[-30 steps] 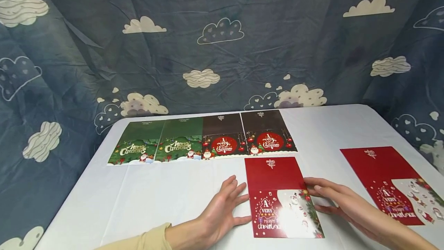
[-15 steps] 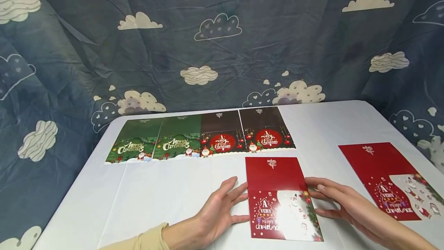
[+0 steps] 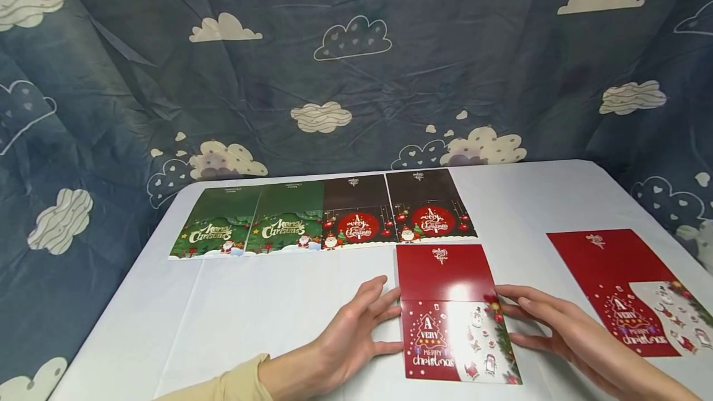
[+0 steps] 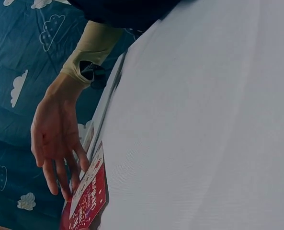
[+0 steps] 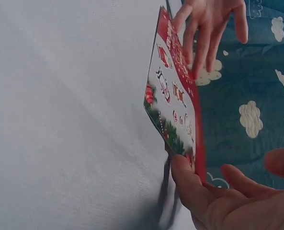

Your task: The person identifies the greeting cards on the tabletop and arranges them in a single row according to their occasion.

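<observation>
Between my two hands is an unfolded red Christmas card (image 3: 429, 277), its printed half nearest me and its plain red half farther off. My left hand (image 3: 348, 333) has its fingertips at the card's left edge, fingers fairly straight and spread. At the opposite edge, my right hand (image 3: 557, 327) touches the card with extended fingertips. In the right wrist view the card (image 5: 173, 91) stands out from the white cloth, with a dark shadow beside it. The left wrist view shows the left hand (image 4: 58, 129) reaching down to the card's edge.
Behind the held card, two green Christmas cards (image 3: 217, 240) and two black-and-red ones (image 3: 359, 228) lie in a row. A second red card (image 3: 618, 289) lies on the right of the white-covered table (image 3: 239, 308). A cloud-patterned curtain (image 3: 356, 91) hangs behind.
The red card has shifted slightly away from me, closer to the row, with both hands staying at its sides. The glare has moved from its printed half toward the plain half.
</observation>
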Demonstrator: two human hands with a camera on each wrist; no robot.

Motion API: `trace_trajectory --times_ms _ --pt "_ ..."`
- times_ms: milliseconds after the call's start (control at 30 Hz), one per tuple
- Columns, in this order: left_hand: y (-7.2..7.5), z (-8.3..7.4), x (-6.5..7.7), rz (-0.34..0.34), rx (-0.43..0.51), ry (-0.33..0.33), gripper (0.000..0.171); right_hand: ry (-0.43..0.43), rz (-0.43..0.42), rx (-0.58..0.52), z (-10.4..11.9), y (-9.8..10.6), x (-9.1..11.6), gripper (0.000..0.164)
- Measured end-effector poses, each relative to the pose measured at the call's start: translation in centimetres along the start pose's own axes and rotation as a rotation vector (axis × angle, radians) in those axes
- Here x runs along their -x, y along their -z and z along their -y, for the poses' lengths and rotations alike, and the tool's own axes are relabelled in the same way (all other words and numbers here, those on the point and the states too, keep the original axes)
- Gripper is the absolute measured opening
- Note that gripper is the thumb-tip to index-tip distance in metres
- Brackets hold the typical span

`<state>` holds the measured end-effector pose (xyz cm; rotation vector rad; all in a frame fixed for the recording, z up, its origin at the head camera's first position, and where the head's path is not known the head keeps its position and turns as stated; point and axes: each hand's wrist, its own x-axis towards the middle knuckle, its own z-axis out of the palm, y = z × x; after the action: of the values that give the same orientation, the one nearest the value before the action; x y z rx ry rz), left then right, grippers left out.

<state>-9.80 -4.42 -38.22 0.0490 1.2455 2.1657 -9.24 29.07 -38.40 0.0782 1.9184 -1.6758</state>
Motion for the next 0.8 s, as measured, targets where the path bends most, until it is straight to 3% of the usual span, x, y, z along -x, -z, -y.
trace_trajectory --times_ms 300,567,800 --pt "-0.1 -1.4 -1.0 0.037 -0.014 -0.032 0.069 0.013 -0.033 0.008 1.1 0.7 -0.5 0.062" --pt "-0.6 -2.5 -3.3 0.083 0.005 -0.051 0.066 0.16 -0.106 0.144 2.0 2.4 -0.7 0.056" --pt "-1.4 -3.5 -6.2 0.1 0.038 -0.083 0.063 0.266 -0.14 0.21 2.9 4.7 -1.5 0.052"
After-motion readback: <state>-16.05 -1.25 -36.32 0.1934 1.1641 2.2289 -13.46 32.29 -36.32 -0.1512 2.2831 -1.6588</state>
